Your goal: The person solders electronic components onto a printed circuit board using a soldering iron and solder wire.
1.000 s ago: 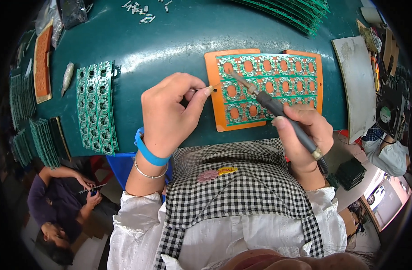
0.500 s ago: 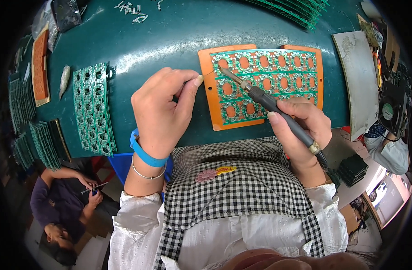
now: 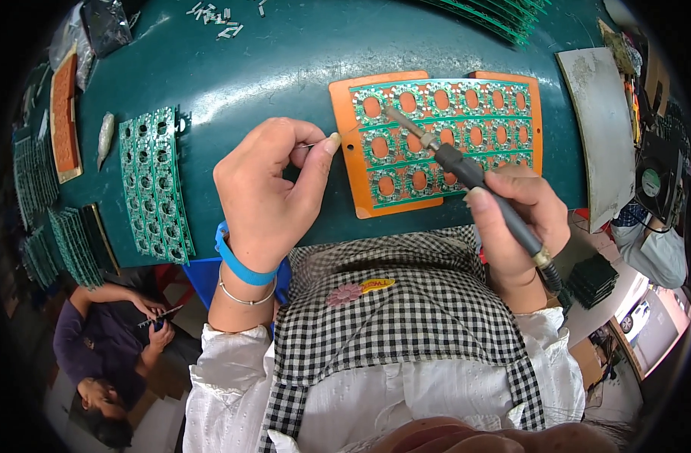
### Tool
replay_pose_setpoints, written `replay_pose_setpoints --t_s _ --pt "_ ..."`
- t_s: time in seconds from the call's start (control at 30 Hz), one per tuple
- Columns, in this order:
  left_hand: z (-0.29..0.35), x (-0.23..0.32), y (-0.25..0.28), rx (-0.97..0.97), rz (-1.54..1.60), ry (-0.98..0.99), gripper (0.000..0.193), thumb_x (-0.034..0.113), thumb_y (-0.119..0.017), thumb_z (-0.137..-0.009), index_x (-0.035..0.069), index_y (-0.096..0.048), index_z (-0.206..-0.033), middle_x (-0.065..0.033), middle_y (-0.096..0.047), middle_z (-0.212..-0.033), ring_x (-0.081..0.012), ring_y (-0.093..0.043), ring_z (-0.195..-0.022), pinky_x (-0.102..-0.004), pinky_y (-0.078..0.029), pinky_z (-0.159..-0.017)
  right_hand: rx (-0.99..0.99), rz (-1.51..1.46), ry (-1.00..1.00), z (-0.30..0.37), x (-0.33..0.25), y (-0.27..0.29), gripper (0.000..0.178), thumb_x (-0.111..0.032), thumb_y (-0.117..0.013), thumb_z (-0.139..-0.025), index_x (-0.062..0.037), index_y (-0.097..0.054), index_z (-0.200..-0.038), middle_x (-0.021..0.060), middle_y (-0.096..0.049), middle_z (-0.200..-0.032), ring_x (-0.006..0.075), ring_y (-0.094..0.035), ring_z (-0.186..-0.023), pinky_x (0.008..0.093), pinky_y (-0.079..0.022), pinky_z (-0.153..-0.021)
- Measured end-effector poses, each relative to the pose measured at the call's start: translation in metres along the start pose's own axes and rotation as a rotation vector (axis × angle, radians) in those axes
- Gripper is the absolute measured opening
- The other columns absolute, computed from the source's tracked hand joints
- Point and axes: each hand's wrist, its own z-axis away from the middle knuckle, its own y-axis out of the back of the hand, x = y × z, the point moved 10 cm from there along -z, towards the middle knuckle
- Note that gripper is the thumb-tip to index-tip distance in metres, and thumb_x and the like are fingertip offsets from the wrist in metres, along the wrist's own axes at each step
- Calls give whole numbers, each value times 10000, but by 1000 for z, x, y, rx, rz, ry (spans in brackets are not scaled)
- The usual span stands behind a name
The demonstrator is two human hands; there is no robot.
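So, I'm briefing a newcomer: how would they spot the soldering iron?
On the green table, right of centre, lies an orange fixture bearing circuit boards. Over those boards, the right hand holds the soldering iron. Its thick dark handle and metal tip set it apart from the thin wire in the left hand.

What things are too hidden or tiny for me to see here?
In the head view:
Thin wire: partly hidden by the left hand.
Circuit panel: partly covered by the soldering iron and right hand.
Iron's tip: too small to tell whether it touches the panel.
Stack of green boards: cut off by the top edge.
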Motion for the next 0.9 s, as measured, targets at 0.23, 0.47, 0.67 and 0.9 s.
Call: replay_pose_setpoints --t_s 0.23,0.47,0.67,0.9 --pt "-9 14 -8 10 -99 -121 79 -15 -737 -810 12 -690 -869 -52 -592 -676 -108 -492 -546 -242 -392 -493 15 17 -80 -4 11 8 201 12 -791 -752 31 -647 -890 123 -680 -761 127 -624 -608 238 -453 -492" --pt "-13 17 -13 22 -184 -170 84 6 -746 -785 33 -683 -834 -84 -618 -686 -202 -584 -537 -301 -447 -484 -1 -5 -59 -7 14 -1 200 -14 -799 -764 21 -652 -894 127 -680 -753 155 -641 -622 252 -466 -500" --pt "-14 17 -15 17 -173 -170 76 13 -745 -784 36 -683 -823 -82 -618 -682 -205 -587 -546 -306 -449 -490 -41 8 -94 -7 13 -4 193 -11 -797 -762 19 -652 -886 140 -684 -754 184 -662 -634 268 -490 -521" --pt "-16 15 -19 24 -191 -178 67 32 -742 -784 44 -687 -820 -81 -613 -679 -227 -593 -570 -328 -455 -506 -42 31 -38 -8 10 -6 208 -5 -808 -738 30 -653 -873 133 -682 -719 191 -661 -607 269 -491 -520"
